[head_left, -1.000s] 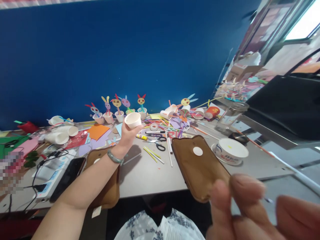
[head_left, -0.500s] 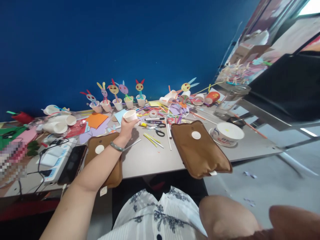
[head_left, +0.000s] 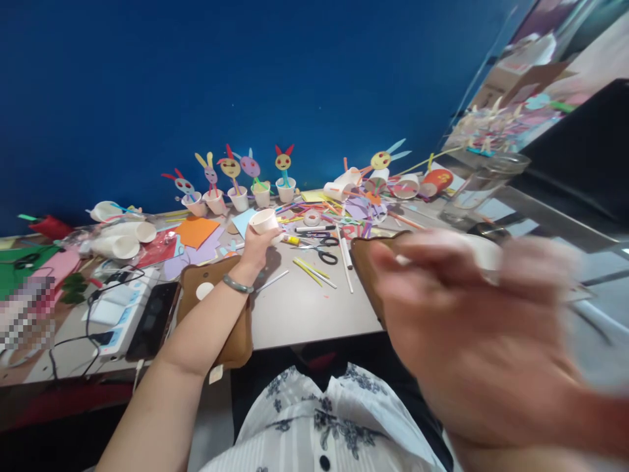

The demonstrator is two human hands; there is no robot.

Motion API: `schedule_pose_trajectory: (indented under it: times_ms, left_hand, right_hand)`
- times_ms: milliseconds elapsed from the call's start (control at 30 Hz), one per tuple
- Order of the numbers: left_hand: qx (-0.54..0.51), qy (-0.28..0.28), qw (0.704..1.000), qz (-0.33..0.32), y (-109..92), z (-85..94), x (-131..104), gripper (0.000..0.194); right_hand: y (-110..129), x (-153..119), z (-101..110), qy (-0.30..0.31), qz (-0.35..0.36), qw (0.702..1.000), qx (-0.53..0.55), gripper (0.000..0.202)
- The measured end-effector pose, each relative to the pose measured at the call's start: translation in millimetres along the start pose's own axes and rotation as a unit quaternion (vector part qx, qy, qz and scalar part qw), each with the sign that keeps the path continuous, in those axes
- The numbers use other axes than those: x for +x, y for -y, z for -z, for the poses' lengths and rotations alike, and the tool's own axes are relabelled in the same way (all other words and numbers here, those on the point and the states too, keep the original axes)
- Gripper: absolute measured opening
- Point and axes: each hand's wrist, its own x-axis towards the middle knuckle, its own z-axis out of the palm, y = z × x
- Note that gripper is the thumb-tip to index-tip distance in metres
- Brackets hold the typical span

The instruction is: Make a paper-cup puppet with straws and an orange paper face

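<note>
My left hand is closed around a small white paper cup, held a little above the table with its mouth tipped up. Large and close to the camera on the right is my right hand, smeared by motion. Its fingers look bent, but what they hold, if anything, cannot be made out. Behind it, a brown hot water bag is mostly covered. Just right of the cup lie a yellow glue tube and black-handled scissors. Under my left forearm rests another brown hot water bag.
Paper cups with rabbit-faced straw figures line the wall. Coloured straws, an orange paper sheet and a tape roll litter the table. At left are a power strip, cables and a phone; a glass jar stands right.
My right hand has swung up from the lower right into the foreground, now covering the right hot water bag and white bowl. My left hand still holds the cup. The view has shifted slightly.
</note>
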Motion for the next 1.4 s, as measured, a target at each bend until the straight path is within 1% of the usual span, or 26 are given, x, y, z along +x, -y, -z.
schedule_pose_trajectory:
  times_ms: [33,67,100,133,167,200,233,267,300,333,400,500,567,667,733,767,800,833,867,900,933,1000,1067,1200,1300,1400]
  left_hand:
    - [0.003,0.004,1.000,-0.005,0,0.6,0,0.067]
    - [0.008,0.010,1.000,-0.012,0,1.3,1,0.069]
    - [0.017,0.019,0.999,-0.024,1,2.1,1,0.070]
    - [0.026,0.027,0.999,-0.037,1,2.8,2,0.071]
    - [0.034,0.030,0.998,-0.050,2,3.4,2,0.071]
    - [0.042,0.029,0.997,-0.059,3,4.0,3,0.072]
    - [0.048,0.025,0.996,-0.064,4,4.4,4,0.072]
    - [0.052,0.021,0.996,-0.064,5,4.5,4,0.073]
    - [0.054,0.018,0.996,-0.062,5,4.4,4,0.075]
    - [0.055,0.019,0.997,-0.058,6,4.0,4,0.076]
    - [0.048,0.027,0.997,-0.053,6,2.5,2,0.077]
    - [0.032,0.041,0.997,-0.057,4,0.0,-2,0.076]
    - [0.042,0.043,0.996,-0.060,2,-0.6,-5,0.075]
    - [0.089,0.060,0.991,-0.080,0,0.1,-10,0.072]
    - [0.124,0.087,0.983,-0.100,2,0.7,-13,0.070]
    - [0.140,0.102,0.979,-0.112,3,0.7,-15,0.070]
    - [0.154,0.118,0.973,-0.124,5,0.4,-17,0.071]
    - [0.167,0.135,0.967,-0.138,7,-0.1,-20,0.071]
    - [0.181,0.152,0.959,-0.155,8,-0.8,-22,0.070]
    - [0.197,0.166,0.951,-0.172,10,-1.7,-25,0.070]
    - [0.216,0.178,0.941,-0.190,12,-2.7,-28,0.070]
    - [0.259,0.192,0.921,-0.217,13,-4.7,-32,0.069]
    - [0.294,0.195,0.909,-0.223,14,-6.6,-36,0.067]
    - [0.313,0.189,0.910,-0.195,11,-10.4,-40,0.060]
    - [0.333,0.178,0.909,-0.177,10,-12.3,-42,0.059]
    - [0.343,0.179,0.905,-0.179,10,-12.2,-44,0.065]
  right_hand:
    - [-10,29,-5,0.044,0.018,0.997,-0.056,0.028]
    - [-22,55,-7,0.103,0.034,0.983,-0.147,0.028]
    - [-35,78,-8,0.170,0.039,0.947,-0.269,0.026]
    - [-48,96,-7,0.240,0.040,0.879,-0.411,0.025]
    - [-61,111,-5,0.286,0.006,0.796,-0.534,0.022]
    - [-73,122,-3,0.318,-0.026,0.704,-0.635,0.021]
    - [-84,129,-2,0.342,-0.045,0.621,-0.704,0.022]
    - [-94,134,0,0.366,-0.066,0.558,-0.742,0.026]
    - [-103,137,0,0.383,-0.082,0.517,-0.761,0.029]
    - [-111,140,0,0.394,-0.090,0.499,-0.767,0.029]
    - [-126,144,-1,0.410,-0.097,0.492,-0.762,0.024]
    - [-145,152,-1,0.431,-0.105,0.511,-0.736,0.013]
    - [-154,160,2,0.435,-0.106,0.540,-0.713,0.014]
    - [-163,173,13,0.408,-0.093,0.608,-0.675,0.018]
    - [-166,182,23,0.366,-0.073,0.662,-0.650,0.014]
    - [-167,186,29,0.332,-0.062,0.703,-0.626,0.013]
    - [-167,190,33,0.284,-0.053,0.766,-0.574,0.013]
    - [-167,193,38,0.228,-0.047,0.838,-0.493,0.016]
    - [-166,196,41,0.173,-0.042,0.899,-0.399,0.022]
    - [-165,197,43,0.123,-0.036,0.943,-0.307,0.028]
    - [-163,198,45,0.087,-0.032,0.967,-0.238,0.032]
    - [-159,198,44,0.048,-0.014,0.983,-0.177,0.032]
    - [-152,195,41,0.017,0.012,0.991,-0.129,0.030]
    - [-141,185,34,0.017,0.050,0.998,-0.032,0.033]
    - [-137,174,32,0.040,0.080,0.994,-0.066,0.029]
    - [-139,163,32,0.080,0.107,0.982,-0.134,0.021]
